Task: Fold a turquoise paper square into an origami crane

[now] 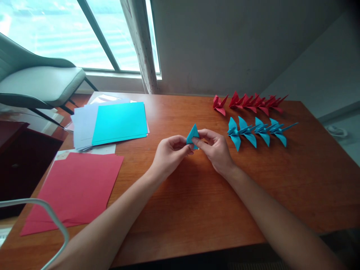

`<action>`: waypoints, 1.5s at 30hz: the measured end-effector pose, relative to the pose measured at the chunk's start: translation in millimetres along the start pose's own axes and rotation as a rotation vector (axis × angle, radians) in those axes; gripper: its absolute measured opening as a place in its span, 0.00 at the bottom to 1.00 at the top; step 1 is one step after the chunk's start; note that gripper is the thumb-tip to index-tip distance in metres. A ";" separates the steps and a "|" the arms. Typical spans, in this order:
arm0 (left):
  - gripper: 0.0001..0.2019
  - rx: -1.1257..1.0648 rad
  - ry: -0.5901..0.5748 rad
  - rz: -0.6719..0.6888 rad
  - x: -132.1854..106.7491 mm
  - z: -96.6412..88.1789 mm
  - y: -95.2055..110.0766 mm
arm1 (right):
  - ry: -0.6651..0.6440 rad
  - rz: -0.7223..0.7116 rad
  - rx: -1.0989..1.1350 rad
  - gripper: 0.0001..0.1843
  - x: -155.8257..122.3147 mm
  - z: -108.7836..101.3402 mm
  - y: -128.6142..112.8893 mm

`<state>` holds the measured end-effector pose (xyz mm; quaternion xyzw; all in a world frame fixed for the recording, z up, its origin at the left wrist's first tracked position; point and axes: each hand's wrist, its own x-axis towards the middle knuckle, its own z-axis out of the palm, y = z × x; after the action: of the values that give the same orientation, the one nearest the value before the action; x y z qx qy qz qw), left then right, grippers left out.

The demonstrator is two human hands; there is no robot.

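Between both hands, above the middle of the table, is a small piece of folded blue paper [193,134] with a pointed tip facing up. My left hand [170,152] pinches its left edge between thumb and fingers. From the other side my right hand [215,148] grips it, the thumb pressed across its front. Fingertips hide its lower part. To the right of my right hand, several blue paper cranes [261,132] stand in a row, nested one behind another. Behind them runs a row of red paper cranes [255,103], with one red crane [219,105] slightly apart at its left end.
Sheets of blue paper [120,123] lie over white sheets [84,125] at the table's back left. Nearer me is a large red sheet [81,187]. A pale curved bar [53,215] crosses the lower left. Beyond the wooden table [180,217] stand a chair [42,80] and a window.
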<state>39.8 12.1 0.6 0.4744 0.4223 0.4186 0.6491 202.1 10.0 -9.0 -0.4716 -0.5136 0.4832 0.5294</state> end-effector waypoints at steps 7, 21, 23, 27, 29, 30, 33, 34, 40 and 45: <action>0.09 0.083 -0.020 -0.011 -0.9 0.9 -0.4 | 0.064 -0.043 -0.028 0.10 2.6 -3.2 -0.9; 0.08 0.210 -0.101 -0.008 -2.6 4.9 1.5 | 0.113 -0.067 0.011 0.10 0.6 -3.3 0.2; 0.08 0.236 -0.126 0.012 -3.3 5.3 1.6 | 0.101 -0.062 -0.009 0.11 -1.6 -1.8 -3.7; 0.14 0.205 -0.201 -0.016 -5.1 4.9 2.1 | 0.055 -0.048 -0.051 0.14 -5.7 2.1 -8.7; 0.19 0.159 -0.210 -0.053 -5.4 4.4 1.6 | 0.033 -0.037 -0.053 0.15 -6.4 3.0 -8.4; 0.20 0.140 -0.205 -0.065 -5.4 4.2 1.1 | 0.026 -0.032 -0.055 0.15 -6.3 3.1 -7.8; 0.21 0.092 -0.161 -0.076 -4.5 4.2 -0.2 | -0.006 -0.028 -0.071 0.15 -5.0 2.2 -5.1; 0.21 0.079 -0.145 -0.076 -4.1 4.4 -0.1 | -0.018 -0.030 -0.078 0.15 -4.4 1.7 -4.3; 0.18 0.038 -0.189 -0.160 -3.4 4.2 5.3 | 0.083 -0.087 -0.086 0.13 -1.0 -1.2 -3.3; 0.15 0.041 -0.187 -0.175 -5.6 3.4 7.9 | 0.103 -0.065 -0.039 0.16 0.4 -0.5 0.1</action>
<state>40.2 7.5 9.7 0.4860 0.4083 0.3055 0.7098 202.5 10.5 -9.1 -0.4893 -0.5101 0.4307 0.5611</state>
